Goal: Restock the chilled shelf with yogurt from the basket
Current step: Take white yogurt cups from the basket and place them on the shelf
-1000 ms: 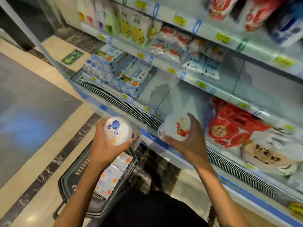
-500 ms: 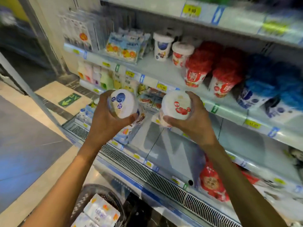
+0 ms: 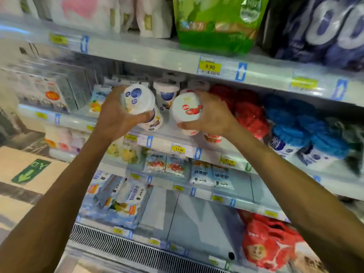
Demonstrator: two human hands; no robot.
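Note:
My left hand (image 3: 116, 119) grips a white yogurt cup with a blue blueberry lid (image 3: 137, 101), held up at the front of the middle chilled shelf (image 3: 163, 142). My right hand (image 3: 212, 117) grips a white yogurt cup with a red strawberry lid (image 3: 187, 108) just to its right, at the same height. Both cups tilt their lids toward me. Behind them on the shelf stand matching white cups (image 3: 166, 93). The basket is out of view.
Red-capped tubs (image 3: 248, 111) and blue-capped tubs (image 3: 291, 123) fill the shelf to the right. A green pouch (image 3: 216, 22) stands on the shelf above. Lower shelves hold flat yogurt packs (image 3: 122, 200) and red bags (image 3: 266, 241). A vent grille (image 3: 122, 243) runs along the cabinet's front.
Both hands have risen from beside the basket to the middle shelf, carrying the two cups forward. The view has tilted up, and the basket has dropped out of sight.

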